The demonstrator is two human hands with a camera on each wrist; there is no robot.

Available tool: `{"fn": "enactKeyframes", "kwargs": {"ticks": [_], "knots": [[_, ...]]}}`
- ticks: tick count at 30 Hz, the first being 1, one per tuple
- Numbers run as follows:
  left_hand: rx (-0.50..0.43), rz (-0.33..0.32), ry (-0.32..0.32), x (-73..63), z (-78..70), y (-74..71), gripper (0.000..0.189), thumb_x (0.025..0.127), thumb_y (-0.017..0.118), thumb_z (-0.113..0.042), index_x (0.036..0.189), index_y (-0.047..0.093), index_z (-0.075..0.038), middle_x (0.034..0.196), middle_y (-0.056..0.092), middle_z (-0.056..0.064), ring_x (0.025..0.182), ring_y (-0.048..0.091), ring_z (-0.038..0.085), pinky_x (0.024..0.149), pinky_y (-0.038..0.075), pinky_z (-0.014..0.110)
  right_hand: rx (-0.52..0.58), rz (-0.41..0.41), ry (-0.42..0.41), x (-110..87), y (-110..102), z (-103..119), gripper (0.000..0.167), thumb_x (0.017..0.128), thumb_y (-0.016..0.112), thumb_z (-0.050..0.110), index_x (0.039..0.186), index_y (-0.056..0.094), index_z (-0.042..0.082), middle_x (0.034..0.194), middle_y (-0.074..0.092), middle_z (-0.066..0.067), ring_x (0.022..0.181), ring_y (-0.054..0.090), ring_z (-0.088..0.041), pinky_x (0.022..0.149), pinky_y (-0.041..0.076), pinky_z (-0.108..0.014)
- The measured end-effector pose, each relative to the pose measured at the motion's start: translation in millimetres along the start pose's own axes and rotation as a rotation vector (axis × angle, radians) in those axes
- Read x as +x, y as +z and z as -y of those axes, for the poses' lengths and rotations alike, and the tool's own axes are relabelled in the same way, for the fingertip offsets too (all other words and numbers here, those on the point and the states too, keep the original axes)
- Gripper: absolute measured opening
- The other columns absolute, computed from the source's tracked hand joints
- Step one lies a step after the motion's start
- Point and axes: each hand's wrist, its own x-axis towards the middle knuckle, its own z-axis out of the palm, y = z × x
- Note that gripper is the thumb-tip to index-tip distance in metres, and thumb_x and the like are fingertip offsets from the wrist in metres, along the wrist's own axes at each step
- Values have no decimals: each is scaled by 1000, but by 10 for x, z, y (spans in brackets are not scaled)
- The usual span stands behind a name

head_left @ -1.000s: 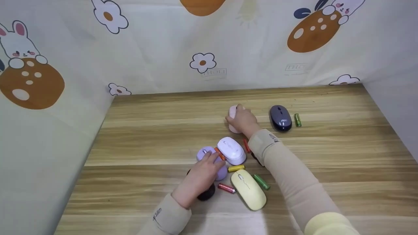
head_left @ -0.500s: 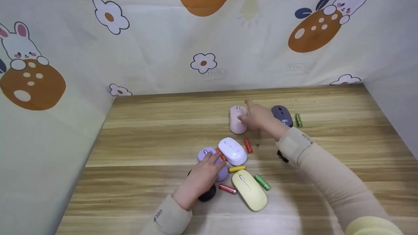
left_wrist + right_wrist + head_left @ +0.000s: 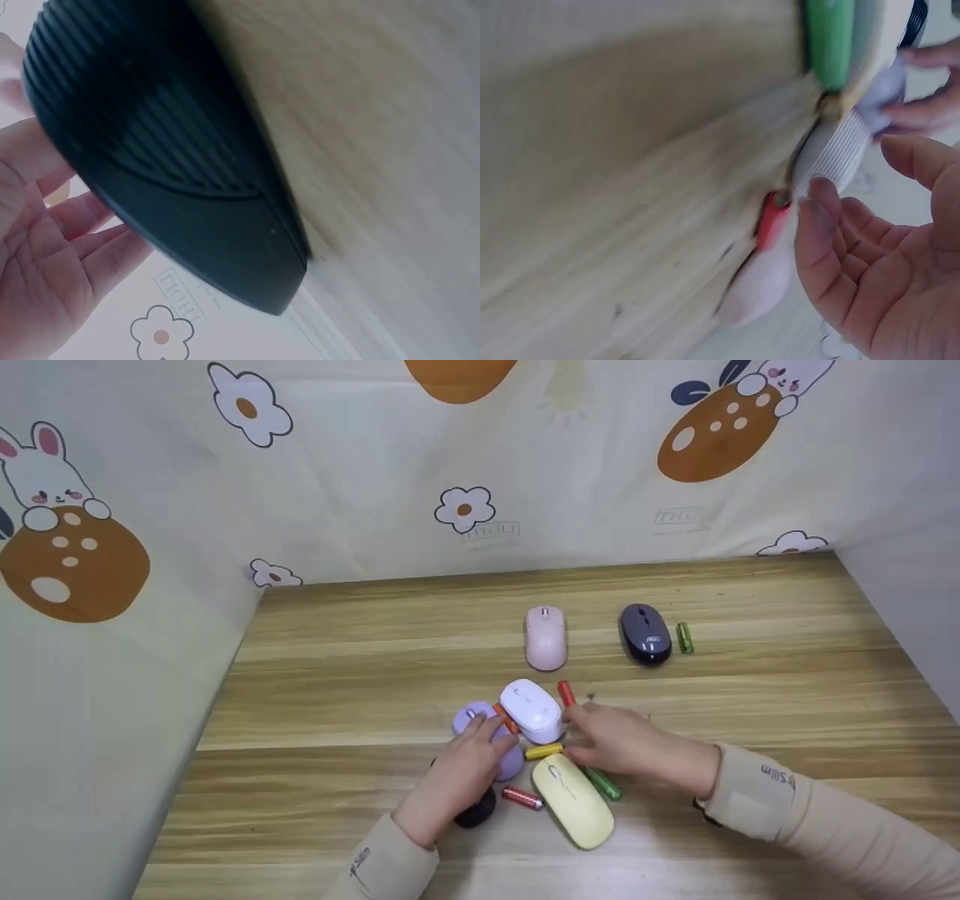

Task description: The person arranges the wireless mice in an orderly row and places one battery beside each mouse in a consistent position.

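In the head view my left hand (image 3: 457, 769) lies over a purple mouse (image 3: 510, 765), its fingers spread along the top. A black mouse (image 3: 476, 810) sits partly hidden under that hand and fills much of the left wrist view. My right hand (image 3: 622, 739) is at the right side of the white mouse (image 3: 531, 709), fingers loosely bent with nothing between thumb and fingertips. Its fingertips overlap the lower end of a red battery (image 3: 565, 692). Close by its thumb are a yellow battery (image 3: 544, 751) and a green battery (image 3: 604, 784), the latter partly covered.
A yellow mouse (image 3: 574, 802) and a dark red battery (image 3: 523, 798) lie nearer the front. An orange battery (image 3: 504, 716) sits between the purple and white mice. Farther back are a pink mouse (image 3: 546, 639), a dark grey mouse (image 3: 645, 634) and another green battery (image 3: 685, 637).
My right hand has left the pink mouse and come forward to the white mouse's right side. The pink mouse now stands uncovered. My left hand has stayed in place.
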Motion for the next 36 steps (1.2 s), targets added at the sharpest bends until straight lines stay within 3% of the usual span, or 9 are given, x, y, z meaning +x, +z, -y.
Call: {"fn": "enactKeyframes", "kwargs": {"ticks": [2, 6, 14, 24, 32, 36], "knots": [[-2, -3, 3, 1, 1, 6, 35, 81, 66, -7, 115, 60, -13, 128, 51, 15, 119, 47, 38, 87, 48, 48, -4, 5, -6, -98, 64, 103, 46, 79, 68, 31, 113, 53, 4, 98, 55, -12, 77, 58, -22, 64, 50, -38], [-11, 11, -4, 6, -5, 4, 35, 81, 66, -8, 116, 60, -13, 129, 50, 15, 120, 46, 38, 88, 48, 49, -39, 22, -26, -222, 210, 259, 55, 75, 70, 41, 112, 52, 5, 92, 46, -10, 70, 51, -18, 55, 46, -33], [-18, 46, -27, 9, -12, -11, 36, 85, 63, -10, 121, 58, -13, 133, 48, 15, 124, 43, 36, 93, 44, 48, -137, 25, -9, -288, 379, 359, 68, 74, 68, 49, 119, 48, 1, 99, 47, -18, 71, 54, -27, 51, 47, -37], [-27, 56, -36, 2, -16, -17, 37, 85, 63, -10, 122, 58, -14, 134, 47, 14, 124, 42, 36, 92, 45, 48, -166, -7, 1, -292, 460, 395, 68, 73, 68, 47, 118, 47, 0, 96, 49, -20, 67, 55, -29, 52, 48, -40], [9, -45, 31, -15, 10, 11, 34, 81, 65, -6, 114, 60, -11, 126, 52, 17, 117, 48, 38, 88, 48, 47, -147, -54, 1, -283, 500, 396, 61, 73, 69, 40, 115, 48, 1, 99, 48, -20, 67, 55, -30, 50, 47, -41], [4, -32, 33, -12, 4, 11, 33, 82, 64, -7, 115, 61, -10, 125, 52, 17, 117, 48, 38, 89, 48, 47, -115, -24, 33, -292, 453, 394, 62, 72, 69, 39, 117, 48, 2, 95, 47, -17, 67, 53, -26, 50, 47, -39]]}}
